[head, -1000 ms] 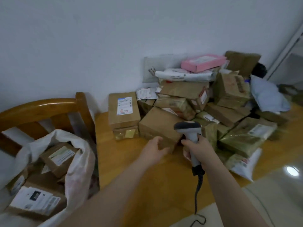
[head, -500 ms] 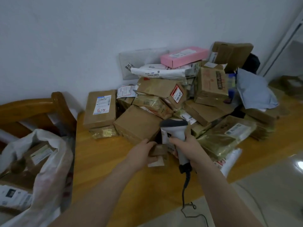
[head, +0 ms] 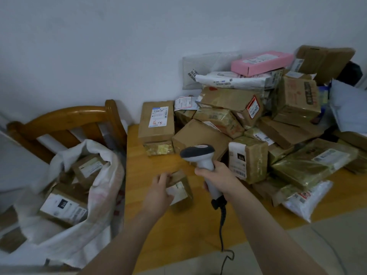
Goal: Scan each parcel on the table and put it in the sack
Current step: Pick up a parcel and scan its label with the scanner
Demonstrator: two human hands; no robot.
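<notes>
left hand point(head: 158, 195): fingers point(head: 163, 178) curled over the far edge of the small parcel point(head: 179, 190), thumb on the near side, so it is held, not wide.
right hand point(head: 219, 176): wrapped tight round the handle of the scanner point(head: 197, 152), cable hanging off the near end.
small parcel: just above the bench point(head: 158, 231), right of the left fingers; white label face turned up and to the right. Blurred, so long axis uncertain; looks to run away from the person.
key relation: scanner head sits beyond and slightly right of the parcel, near but apart. Which way its window faces, cannot tell.
sack point(head: 93, 211): left of the left fingers, off the bench edge, mouth open, parcels inside; it sits against a chair point(head: 65, 120).
pile point(head: 258, 126): many parcels right of and beyond the right hand, unscanned by the look of it.
step (judged): label needs lining up under the scanner head, then the left hand, being nearer, swings left to the sack.
progress (judged): early, most of the pile remains.
</notes>
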